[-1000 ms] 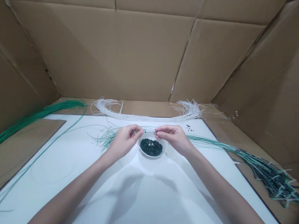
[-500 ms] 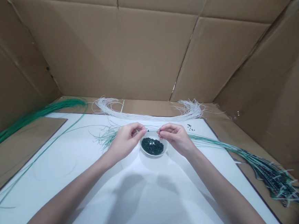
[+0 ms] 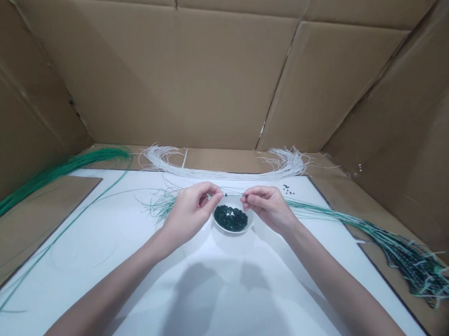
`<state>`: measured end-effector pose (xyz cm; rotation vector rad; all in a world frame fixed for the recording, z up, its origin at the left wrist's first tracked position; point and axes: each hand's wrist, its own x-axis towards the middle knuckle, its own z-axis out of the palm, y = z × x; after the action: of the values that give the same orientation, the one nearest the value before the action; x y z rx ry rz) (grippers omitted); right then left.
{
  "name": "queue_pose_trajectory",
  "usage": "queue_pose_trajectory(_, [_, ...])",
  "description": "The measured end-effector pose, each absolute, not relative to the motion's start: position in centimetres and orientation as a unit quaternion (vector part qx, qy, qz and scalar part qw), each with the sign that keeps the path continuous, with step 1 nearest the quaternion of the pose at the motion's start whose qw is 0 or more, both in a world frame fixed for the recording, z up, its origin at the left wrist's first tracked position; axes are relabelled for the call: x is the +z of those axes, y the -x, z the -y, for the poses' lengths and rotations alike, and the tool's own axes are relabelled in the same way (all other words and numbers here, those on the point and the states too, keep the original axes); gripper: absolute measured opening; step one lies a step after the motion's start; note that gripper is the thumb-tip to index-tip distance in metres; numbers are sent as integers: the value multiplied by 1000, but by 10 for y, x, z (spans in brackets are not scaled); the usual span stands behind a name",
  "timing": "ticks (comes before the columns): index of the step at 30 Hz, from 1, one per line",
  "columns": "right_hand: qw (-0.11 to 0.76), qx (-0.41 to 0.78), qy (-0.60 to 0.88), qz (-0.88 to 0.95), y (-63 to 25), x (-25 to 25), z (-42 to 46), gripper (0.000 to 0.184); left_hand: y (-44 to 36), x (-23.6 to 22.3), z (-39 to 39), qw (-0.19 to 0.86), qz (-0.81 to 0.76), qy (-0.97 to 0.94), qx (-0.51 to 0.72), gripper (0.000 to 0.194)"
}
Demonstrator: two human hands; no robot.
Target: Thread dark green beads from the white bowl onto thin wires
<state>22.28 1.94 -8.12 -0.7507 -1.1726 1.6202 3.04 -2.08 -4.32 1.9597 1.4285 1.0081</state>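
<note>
Above the far rim of a white bowl [image 3: 251, 226], my two hands face each other a short gap apart. My left hand [image 3: 191, 207] is closed in a pinch on what looks like a thin cord, and a small dark bead [image 3: 226, 194] shows just past its fingertips. Thumb and forefinger of my right hand [image 3: 267, 204] are also pressed together; what they hold is too small to make out. Small dark green beads [image 3: 231, 218] lie in the bowl below. Loose green cord ends [image 3: 158, 204] fan out behind my left hand.
A white cord bundle [image 3: 224, 176] curves along the back. Green cords [image 3: 52, 178] lie at left. At right, a bundle of beaded green cords [image 3: 415, 263] reaches the board's edge. Several dark beads [image 3: 288, 190] lie loose beyond my right hand. Cardboard walls [image 3: 223, 80] enclose the white board [image 3: 136, 295].
My right fingertips have shifted slightly right, and the dark object visible at them before is no longer plain. The left pinch stays closed, with the bead still just beyond it.
</note>
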Motion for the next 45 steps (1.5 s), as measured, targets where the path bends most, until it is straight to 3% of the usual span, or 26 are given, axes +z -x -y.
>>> queue_pose_trajectory(34, [483,638,310,513,-222,-80,-19,12,-33,-45,21,205,-527,-743,356,17])
queue_pose_trajectory(45, [440,506,401,624,-224,-72,-16,11,-30,-48,21,137,-515,-775,340,16])
